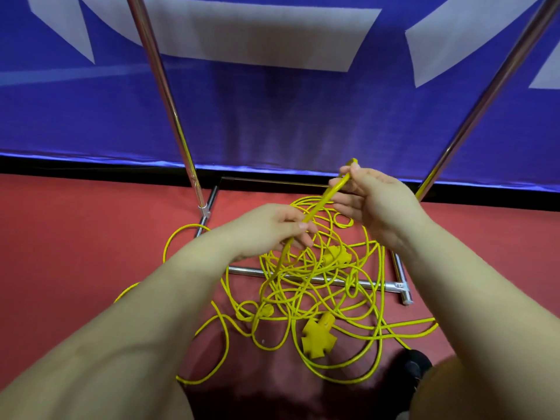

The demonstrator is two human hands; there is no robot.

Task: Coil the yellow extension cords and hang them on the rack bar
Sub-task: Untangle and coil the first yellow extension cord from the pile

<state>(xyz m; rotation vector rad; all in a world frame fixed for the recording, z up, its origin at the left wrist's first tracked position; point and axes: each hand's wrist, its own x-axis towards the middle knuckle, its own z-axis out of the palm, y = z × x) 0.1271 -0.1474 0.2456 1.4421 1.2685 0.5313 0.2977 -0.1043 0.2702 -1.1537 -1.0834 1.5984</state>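
Floor: red surface that carries everything; it meets a black strip along its far edge.
Banner: blue with white shapes, hanging upright behind the floor's far edge.
Rack: chrome frame; two uprights rise from near the far edge of the floor, leaning apart in this wide view. Its low cross tube lies on the floor under the cords, ending in a T-joint at the right.
Cords: yellow, in a loose uncoiled tangle on the middle of the floor, draped over the cross tube between the rack's feet. Loops spread toward the left foot and toward the near edge.
Socket block: yellow, multi-outlet, lying on the floor in the near part of the tangle.
Second block: yellow, smaller in view, farther in, partly hidden by strands.
Plug: small yellow end on the floor, left of the socket block.
Left hand: raised over the tangle; thumb and curled fingers pinch a lifted strand.
Right hand: higher and farther, its fingers closed round the same strand near its tip.
Held strand: runs taut and slanted between both hands, then drops from the left hand into the tangle.
Shoe: dark, at the near right, touching one cord.
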